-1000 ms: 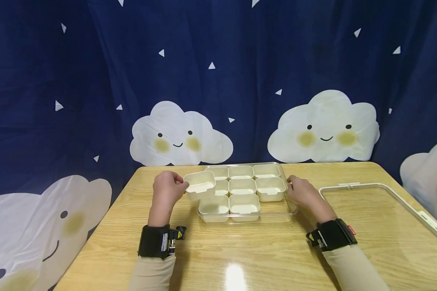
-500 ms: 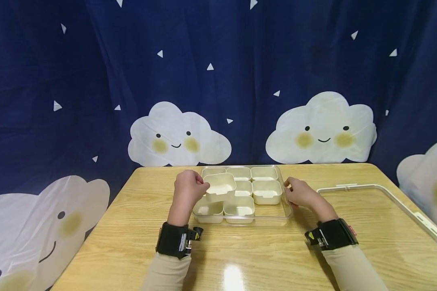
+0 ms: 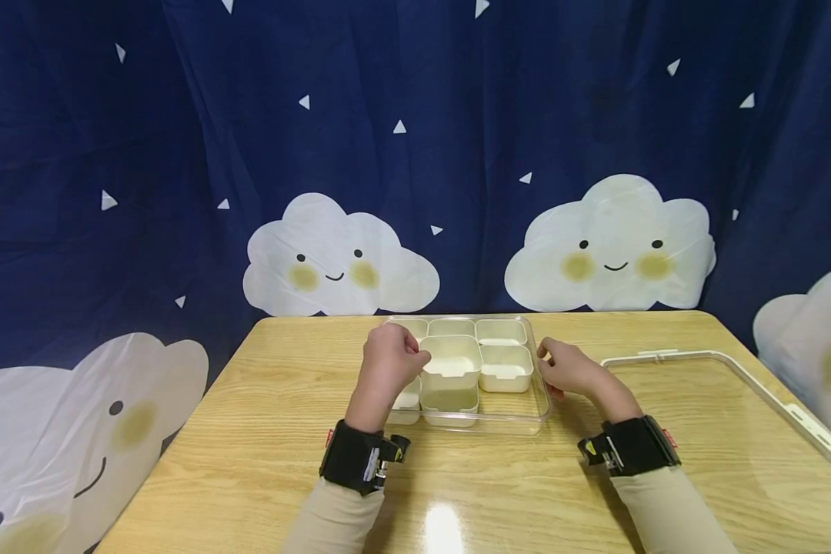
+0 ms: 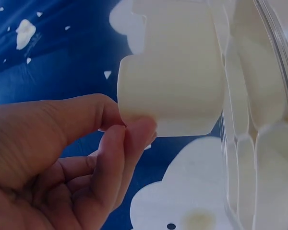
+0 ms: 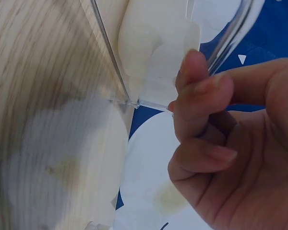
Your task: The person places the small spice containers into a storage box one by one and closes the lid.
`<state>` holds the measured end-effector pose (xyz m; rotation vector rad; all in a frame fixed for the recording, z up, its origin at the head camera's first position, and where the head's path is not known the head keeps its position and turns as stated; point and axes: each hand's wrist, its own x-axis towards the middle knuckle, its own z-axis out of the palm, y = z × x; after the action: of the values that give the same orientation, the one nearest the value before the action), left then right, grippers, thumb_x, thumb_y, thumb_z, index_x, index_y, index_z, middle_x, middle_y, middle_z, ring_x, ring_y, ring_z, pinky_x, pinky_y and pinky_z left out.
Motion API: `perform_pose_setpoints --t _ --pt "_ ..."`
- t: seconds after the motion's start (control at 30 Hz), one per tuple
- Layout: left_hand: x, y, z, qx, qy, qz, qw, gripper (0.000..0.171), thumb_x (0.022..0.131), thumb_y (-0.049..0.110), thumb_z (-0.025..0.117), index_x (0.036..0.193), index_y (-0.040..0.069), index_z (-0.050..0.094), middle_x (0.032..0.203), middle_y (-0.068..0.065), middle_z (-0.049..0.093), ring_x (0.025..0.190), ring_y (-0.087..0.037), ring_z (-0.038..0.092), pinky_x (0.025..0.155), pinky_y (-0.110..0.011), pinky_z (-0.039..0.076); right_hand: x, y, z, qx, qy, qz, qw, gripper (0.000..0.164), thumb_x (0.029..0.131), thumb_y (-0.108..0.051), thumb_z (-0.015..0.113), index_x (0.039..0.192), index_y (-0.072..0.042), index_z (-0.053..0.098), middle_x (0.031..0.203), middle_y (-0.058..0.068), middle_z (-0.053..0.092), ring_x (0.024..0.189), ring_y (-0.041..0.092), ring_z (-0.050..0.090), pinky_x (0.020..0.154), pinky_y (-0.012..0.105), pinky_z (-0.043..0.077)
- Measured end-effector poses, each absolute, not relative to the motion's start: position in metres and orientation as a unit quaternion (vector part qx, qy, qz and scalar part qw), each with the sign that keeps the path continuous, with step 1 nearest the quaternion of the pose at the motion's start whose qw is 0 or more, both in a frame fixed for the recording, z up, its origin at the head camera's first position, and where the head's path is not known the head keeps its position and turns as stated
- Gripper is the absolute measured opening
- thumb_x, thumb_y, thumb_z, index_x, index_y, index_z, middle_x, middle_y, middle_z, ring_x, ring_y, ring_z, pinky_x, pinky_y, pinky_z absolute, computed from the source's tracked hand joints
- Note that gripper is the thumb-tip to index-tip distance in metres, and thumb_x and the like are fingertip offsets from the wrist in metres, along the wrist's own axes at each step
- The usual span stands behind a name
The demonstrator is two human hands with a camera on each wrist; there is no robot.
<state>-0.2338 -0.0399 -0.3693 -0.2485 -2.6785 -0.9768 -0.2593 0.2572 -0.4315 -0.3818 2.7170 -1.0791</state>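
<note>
A small cream box (image 3: 452, 360) with a notched front rim hangs above the clear tray (image 3: 505, 422). My left hand (image 3: 389, 369) pinches its left side; the left wrist view has thumb and fingertips meeting at the wall of this box (image 4: 175, 91). Inside the tray stand several matching cream boxes (image 3: 505, 369), some partly covered by the raised one. A bare spot shows at the tray's front right. At the tray's right side, the curled fingers of my right hand (image 3: 571, 368) hold the rim, and the right wrist view shows that hand (image 5: 216, 129) against the clear edge.
On the right of the wooden table (image 3: 263, 454) lies a clear lid with a cream frame (image 3: 748, 377). Behind the table's far edge hangs a dark blue curtain (image 3: 415, 169) with printed clouds.
My left hand has carried the cream box rightward, from beside the tray's left edge to over its middle. The tray has shifted slightly left, with my right hand still at its right side.
</note>
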Motion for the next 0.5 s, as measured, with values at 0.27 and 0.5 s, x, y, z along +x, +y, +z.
perform_pose_setpoints --t 0.27,0.5 --pt "-0.229 -0.017 -0.372 -0.112 -0.921 -0.35 0.131 0.02 0.074 0.003 0.076 0.059 0.008 0.063 0.054 0.007 0.048 0.056 -0.012 0.048 0.053 -0.026 0.039 -0.26 0.256 -0.436 -0.134 0.915 -0.374 0.075 0.015 0.101 -0.002 0.045 0.109 0.009 0.049 0.056 0.003 0.051 0.045 0.018 0.05 0.049 0.031 0.039" --pt "-0.23 0.001 -0.374 -0.126 -0.916 -0.361 0.125 0.024 0.074 0.002 0.076 0.056 0.009 0.061 0.053 0.008 0.046 0.057 -0.012 0.047 0.052 -0.024 0.036 -0.262 0.254 -0.44 -0.141 0.915 -0.373 0.059 0.016 0.101 -0.002 0.044 0.11 0.01 0.05 0.055 0.001 0.049 0.043 0.014 0.046 0.048 0.029 0.037"
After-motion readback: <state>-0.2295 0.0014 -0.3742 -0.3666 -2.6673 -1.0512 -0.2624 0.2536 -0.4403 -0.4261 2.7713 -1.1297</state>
